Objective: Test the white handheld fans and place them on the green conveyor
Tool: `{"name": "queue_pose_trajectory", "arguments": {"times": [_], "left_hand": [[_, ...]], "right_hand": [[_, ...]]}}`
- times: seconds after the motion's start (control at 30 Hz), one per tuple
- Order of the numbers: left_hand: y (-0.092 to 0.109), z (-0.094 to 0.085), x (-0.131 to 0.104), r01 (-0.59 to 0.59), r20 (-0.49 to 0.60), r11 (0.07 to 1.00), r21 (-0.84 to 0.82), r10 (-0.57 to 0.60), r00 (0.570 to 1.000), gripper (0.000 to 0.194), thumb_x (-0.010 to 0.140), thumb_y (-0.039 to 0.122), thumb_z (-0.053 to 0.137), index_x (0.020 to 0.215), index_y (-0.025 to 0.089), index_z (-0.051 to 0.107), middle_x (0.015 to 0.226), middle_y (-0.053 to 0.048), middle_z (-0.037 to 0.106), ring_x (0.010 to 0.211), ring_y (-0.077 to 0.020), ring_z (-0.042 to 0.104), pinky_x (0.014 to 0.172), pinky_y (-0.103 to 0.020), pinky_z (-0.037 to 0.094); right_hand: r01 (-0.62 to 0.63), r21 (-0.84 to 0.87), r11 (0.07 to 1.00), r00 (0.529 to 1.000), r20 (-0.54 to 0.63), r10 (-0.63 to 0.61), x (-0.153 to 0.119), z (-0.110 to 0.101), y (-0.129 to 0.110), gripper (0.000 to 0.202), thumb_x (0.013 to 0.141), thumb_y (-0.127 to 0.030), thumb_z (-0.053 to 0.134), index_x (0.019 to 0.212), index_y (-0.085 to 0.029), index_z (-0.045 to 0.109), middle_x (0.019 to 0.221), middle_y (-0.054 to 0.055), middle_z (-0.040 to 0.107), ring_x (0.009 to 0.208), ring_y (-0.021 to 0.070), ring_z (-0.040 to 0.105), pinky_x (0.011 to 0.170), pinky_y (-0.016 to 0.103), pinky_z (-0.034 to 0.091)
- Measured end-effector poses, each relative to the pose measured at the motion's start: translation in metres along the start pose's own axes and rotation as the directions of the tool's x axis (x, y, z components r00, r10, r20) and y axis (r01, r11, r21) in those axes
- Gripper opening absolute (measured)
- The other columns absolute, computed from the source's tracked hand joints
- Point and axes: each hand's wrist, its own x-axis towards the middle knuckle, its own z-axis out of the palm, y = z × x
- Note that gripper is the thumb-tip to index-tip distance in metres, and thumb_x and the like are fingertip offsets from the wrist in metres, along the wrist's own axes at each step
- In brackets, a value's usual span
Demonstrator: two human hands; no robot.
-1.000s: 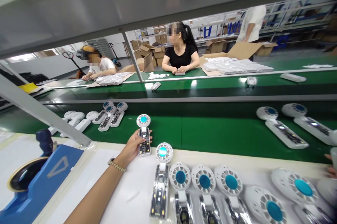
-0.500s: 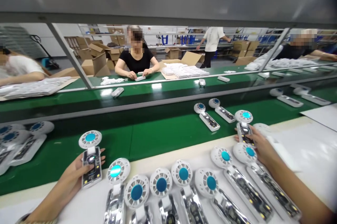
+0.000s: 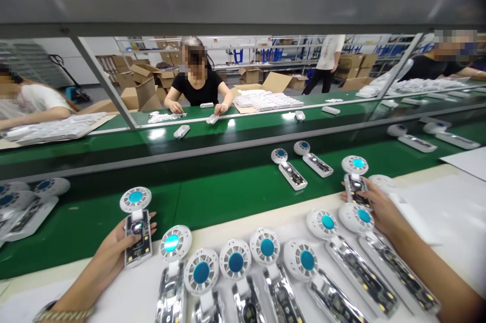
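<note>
Left hand (image 3: 110,254) — grip closed around a white handheld fan half-shell with teal hub and exposed circuit board (image 3: 136,226), lying at the near edge of the green conveyor belt (image 3: 228,196). Right hand (image 3: 377,206) — grip closed around a second white fan half-shell with teal hub (image 3: 356,184), also at the belt edge. Row of like fan half-shells (image 3: 266,267) on the white tabletop (image 3: 448,206) between the hands. No legible writing on any unit.

Both forearms are bare, with no sleeves. A gold metal watch band (image 3: 63,313) circles the left wrist.
</note>
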Motion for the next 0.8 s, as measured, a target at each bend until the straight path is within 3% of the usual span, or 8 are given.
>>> {"name": "queue_pose_trajectory", "arguments": {"times": [0.23,0.43,0.8], "left_hand": [[0.001,-0.001,-0.002,0.005,0.011,1.0,-0.006,-0.005,1.0,0.066,0.046,0.028,0.083,0.107,0.027,0.058,0.129,-0.004,0.055,0.119,-0.0343,0.048,0.078,-0.029,0.057],[-0.001,-0.005,0.001,0.008,0.032,1.0,-0.008,-0.008,0.999,0.067,0.046,0.026,0.083,0.108,0.027,0.057,0.131,-0.005,0.053,0.117,-0.0327,0.051,0.081,-0.032,0.056],[-0.003,-0.007,0.002,0.003,0.034,1.0,-0.021,-0.002,0.999,0.067,0.048,0.026,0.083,0.109,0.026,0.056,0.132,-0.007,0.052,0.118,-0.0341,0.049,0.078,-0.03,0.057]], "right_hand": [[-0.042,0.138,0.99,0.999,-0.027,0.046,-0.003,0.001,-0.002,0.058,0.081,-0.028,0.045,0.136,-0.02,0.027,0.133,0.016,0.046,0.103,0.0242,0.06,0.081,0.027,0.048],[0.023,0.285,0.958,0.996,-0.094,0.004,0.008,-0.005,0.012,0.054,0.063,-0.017,0.062,0.115,-0.028,0.052,0.103,0.007,0.067,0.083,0.0249,0.068,0.067,0.028,0.055],[0.02,0.359,0.933,0.996,-0.089,0.013,0.011,-0.006,0.015,0.047,0.062,-0.015,0.065,0.106,-0.03,0.058,0.104,0.005,0.067,0.083,0.0249,0.068,0.069,0.029,0.056]]}}
